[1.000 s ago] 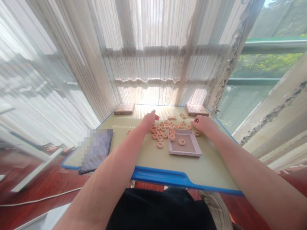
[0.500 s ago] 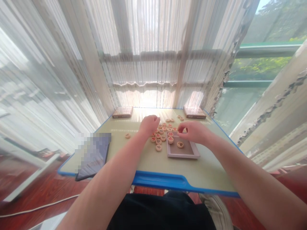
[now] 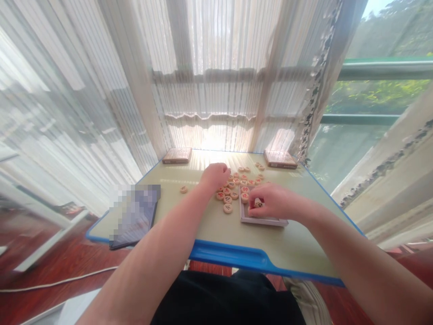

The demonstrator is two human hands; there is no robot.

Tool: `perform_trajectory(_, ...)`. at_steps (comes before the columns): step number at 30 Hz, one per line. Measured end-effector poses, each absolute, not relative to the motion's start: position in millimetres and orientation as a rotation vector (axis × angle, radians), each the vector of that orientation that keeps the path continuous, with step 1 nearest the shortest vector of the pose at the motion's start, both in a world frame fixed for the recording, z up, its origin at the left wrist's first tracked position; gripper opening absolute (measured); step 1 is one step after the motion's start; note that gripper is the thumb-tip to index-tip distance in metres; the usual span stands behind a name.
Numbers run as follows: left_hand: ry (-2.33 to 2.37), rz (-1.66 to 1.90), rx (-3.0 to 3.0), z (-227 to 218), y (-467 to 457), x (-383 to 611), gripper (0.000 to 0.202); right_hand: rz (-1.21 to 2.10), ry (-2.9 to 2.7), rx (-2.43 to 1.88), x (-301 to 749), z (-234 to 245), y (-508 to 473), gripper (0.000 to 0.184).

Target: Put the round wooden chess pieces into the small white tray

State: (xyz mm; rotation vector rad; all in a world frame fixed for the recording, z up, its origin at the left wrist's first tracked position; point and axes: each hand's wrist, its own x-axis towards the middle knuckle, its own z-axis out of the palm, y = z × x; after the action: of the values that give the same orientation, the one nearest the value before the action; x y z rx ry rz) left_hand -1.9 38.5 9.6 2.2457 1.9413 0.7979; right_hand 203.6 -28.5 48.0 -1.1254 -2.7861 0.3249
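Several round wooden Chinese chess pieces [image 3: 228, 208], marked in red or black, lie in a loose cluster mid-table. My left hand [image 3: 216, 175] is closed at the cluster's left edge; its fingertips are turned away, so any piece in them is hidden. Over a shallow pale tray [image 3: 264, 221], my right hand [image 3: 274, 201] is bent down with thumb and fingers pinched on what looks like a piece, low at the tray's left side. Red-marked pieces [image 3: 245, 197] sit along the tray's left wall. A black-marked piece [image 3: 259, 205] shows partly behind the fingers.
Two flat boxes, a left one [image 3: 177, 155] and a right one [image 3: 280, 159], lie at the table's far corners. A tablet-like slab [image 3: 135, 221] rests at the left edge. One lone piece [image 3: 183, 189] lies left of my forearm. The table has a blue rim [image 3: 230, 253].
My right hand has moved from the tray's far edge down into the tray, toward me. My left hand stays closed by the cluster. The whole view has shifted slightly.
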Motion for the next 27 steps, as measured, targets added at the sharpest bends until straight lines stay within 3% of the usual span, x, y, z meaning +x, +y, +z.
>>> perform_trajectory(13, 1.941, 0.689, 2.335, 12.0, 34.3, -1.2, 0.033, 0.542, -2.887, -1.070, 205.9, 50.9, -26.8, 0.012)
perform_trajectory(27, 1.928, 0.644, 2.357, 10.4, 34.7, -1.5, 0.032, 0.452, -2.836, -0.998, 204.5, 44.0, -23.8, 0.012)
